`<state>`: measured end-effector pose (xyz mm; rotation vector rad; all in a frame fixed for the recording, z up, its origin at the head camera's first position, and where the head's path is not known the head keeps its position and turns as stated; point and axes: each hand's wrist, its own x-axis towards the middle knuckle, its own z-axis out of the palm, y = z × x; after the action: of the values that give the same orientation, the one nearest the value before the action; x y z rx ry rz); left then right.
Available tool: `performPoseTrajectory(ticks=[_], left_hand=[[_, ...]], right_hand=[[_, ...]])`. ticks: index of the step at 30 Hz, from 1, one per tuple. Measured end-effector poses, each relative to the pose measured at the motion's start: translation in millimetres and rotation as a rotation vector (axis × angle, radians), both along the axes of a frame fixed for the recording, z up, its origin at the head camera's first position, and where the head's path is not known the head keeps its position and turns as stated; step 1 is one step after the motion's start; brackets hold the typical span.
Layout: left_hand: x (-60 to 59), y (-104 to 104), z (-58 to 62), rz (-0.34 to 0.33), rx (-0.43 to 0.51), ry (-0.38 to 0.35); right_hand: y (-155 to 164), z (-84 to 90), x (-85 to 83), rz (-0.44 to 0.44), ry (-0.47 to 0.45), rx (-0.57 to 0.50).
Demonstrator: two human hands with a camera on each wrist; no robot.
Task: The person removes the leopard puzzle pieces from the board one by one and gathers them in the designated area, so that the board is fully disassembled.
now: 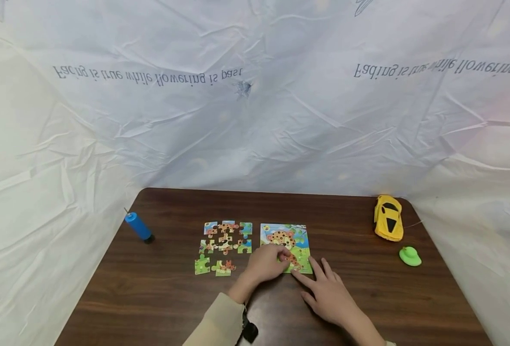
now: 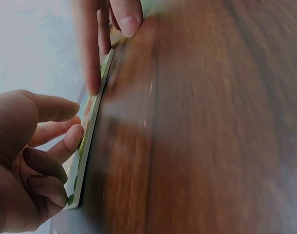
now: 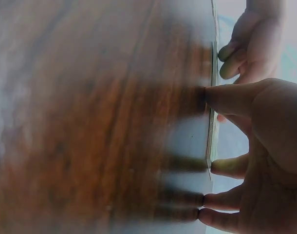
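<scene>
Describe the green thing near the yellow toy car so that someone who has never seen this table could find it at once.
Start at the dark wooden table and go to its far right corner, where the yellow toy car lies. Just nearer the person, close to the right edge, sits a small light green domed toy. It is the only plain green, rounded thing there, standing apart from the flat puzzle pieces in the middle.

A beige sleeve (image 1: 220, 322) with a black wrist strap (image 1: 249, 330).

Both hands lie close together, left hand (image 1: 265, 264) with fingers curled, right hand (image 1: 330, 295) spread flat.
</scene>
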<state>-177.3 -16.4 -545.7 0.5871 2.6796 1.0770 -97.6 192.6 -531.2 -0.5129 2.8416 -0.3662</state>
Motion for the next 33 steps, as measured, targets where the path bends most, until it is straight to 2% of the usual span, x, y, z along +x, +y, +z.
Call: performPoseTrajectory(ticks=[5, 15, 27, 33], left_hand=[[-2.2, 9.6, 0.9, -0.005, -0.034, 0.023], [0.7, 17.5, 2.9, 0.040, -0.018, 0.011], [0.1, 18.0, 7.9, 0.061, 0.051, 0.067], [0.5, 18.9, 5.8, 0.074, 0.070, 0.076]], right_hand=[[-0.2, 0.5, 0.1, 0.004, -0.001, -0.007], [0.7, -1.5, -0.2, 0.011, 0.003, -0.006], [1.7, 2.8, 1.3, 0.014, 0.006, -0.020], [1.9, 3.4, 1.6, 0.019, 0.003, -0.033]])
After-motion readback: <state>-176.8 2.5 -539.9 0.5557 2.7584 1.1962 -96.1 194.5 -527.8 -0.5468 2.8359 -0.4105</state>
